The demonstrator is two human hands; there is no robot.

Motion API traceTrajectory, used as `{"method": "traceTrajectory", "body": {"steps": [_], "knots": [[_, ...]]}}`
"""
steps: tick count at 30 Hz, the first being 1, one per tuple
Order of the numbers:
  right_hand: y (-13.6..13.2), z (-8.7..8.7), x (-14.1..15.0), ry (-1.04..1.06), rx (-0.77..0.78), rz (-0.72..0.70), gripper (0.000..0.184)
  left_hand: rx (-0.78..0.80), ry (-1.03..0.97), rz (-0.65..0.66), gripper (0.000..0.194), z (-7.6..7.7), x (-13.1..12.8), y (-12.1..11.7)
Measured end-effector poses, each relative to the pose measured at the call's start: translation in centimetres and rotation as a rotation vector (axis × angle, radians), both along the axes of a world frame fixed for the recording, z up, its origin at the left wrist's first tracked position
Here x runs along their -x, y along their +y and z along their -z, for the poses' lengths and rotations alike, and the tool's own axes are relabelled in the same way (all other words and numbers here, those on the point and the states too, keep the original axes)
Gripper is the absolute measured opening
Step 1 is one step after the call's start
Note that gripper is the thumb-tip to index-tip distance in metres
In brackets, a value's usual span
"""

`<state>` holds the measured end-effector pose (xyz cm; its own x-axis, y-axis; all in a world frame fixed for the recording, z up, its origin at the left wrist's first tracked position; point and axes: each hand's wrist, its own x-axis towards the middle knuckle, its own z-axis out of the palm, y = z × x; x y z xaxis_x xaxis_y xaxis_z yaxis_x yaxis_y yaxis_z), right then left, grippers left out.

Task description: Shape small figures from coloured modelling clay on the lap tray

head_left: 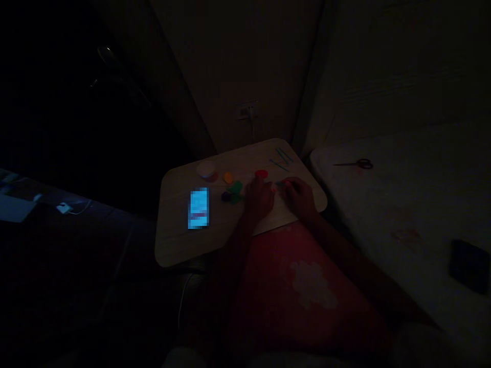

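The scene is very dark. My left hand (259,197) and my right hand (299,197) rest close together on a small light wooden table (172,240). Between their fingertips sits a small green and red piece (279,185); both hands seem to pinch it, though the fingers are hard to make out. Just left of my left hand lie a green lump (237,189) and a purple lump (226,196). An orange lump (228,177) and a red lump (261,174) sit farther back.
A lit phone (198,208) lies on the table's left half, with a white round tub (206,169) behind it. Thin teal sticks (282,158) lie at the far right corner. Scissors (358,164) rest on the bed at right. A red cushion (295,286) covers my lap.
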<state>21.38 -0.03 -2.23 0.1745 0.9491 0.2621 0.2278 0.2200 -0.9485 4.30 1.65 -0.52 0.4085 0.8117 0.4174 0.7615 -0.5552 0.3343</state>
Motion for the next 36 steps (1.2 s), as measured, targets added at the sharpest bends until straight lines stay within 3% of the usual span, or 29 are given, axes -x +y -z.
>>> {"method": "traceTrajectory", "body": {"steps": [6, 14, 22, 30, 36], "knots": [[-0.4, -0.9, 0.5, 0.033, -0.016, 0.048, 0.014, -0.009, -0.060, -0.049, 0.015, -0.5, 0.3, 0.2], [-0.5, -1.2, 0.5, 0.051, 0.027, 0.015, 0.019, 0.003, -0.306, 0.044, 0.009, -0.7, 2.0, -0.6], [-0.2, -0.5, 0.3, -0.051, -0.047, 0.002, 0.021, 0.036, -0.194, 0.001, 0.008, -0.7, 2.0, -0.7], [0.0, 0.4, 0.3, -0.002, -0.025, -0.059, 0.031, 0.049, 0.003, -0.111, 0.007, -1.1, 2.2, -0.9], [-0.1, 0.1, 0.3, -0.055, -0.046, -0.039, 0.025, 0.033, 0.017, -0.076, 0.016, -1.0, 2.2, -1.1]]}}
